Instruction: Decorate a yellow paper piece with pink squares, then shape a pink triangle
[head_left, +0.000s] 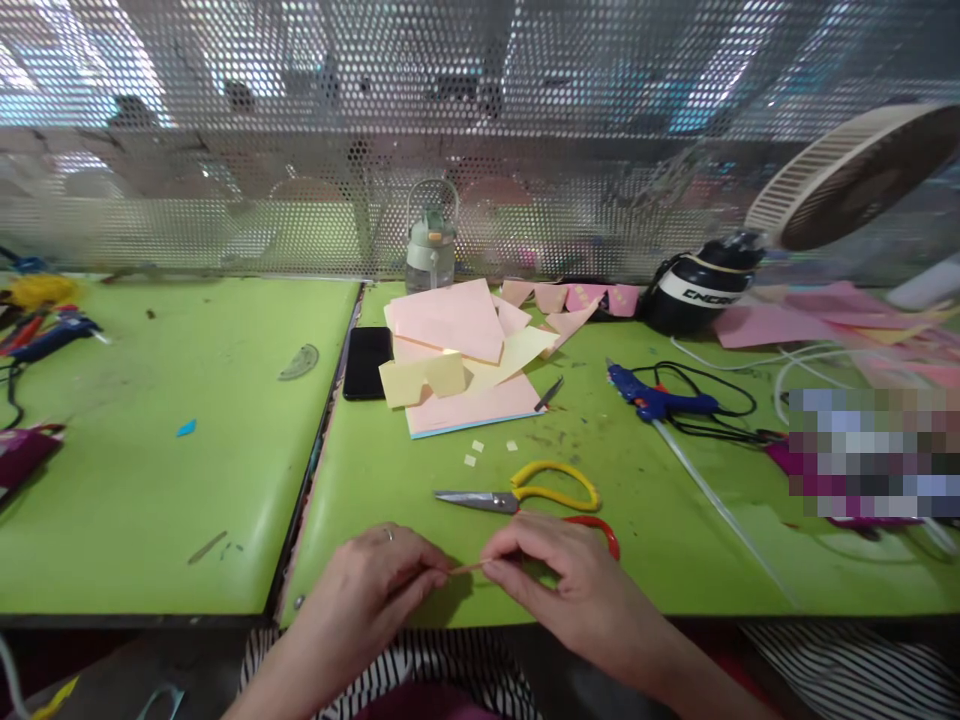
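Both hands' fingers pinch a thin stick point(469, 568) lying left-right, left hand point(375, 585), right hand point(559, 580).

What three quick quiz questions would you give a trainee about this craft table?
1. True or false: the scissors lie with their blades pointing left.
2. What do the left hand and right hand pinch between them? A a thin stick, B a spoon, C a cup.
3. Fill in: the black phone lies just ___ of the paper pile.
Key: 1 true; 2 A; 3 left.
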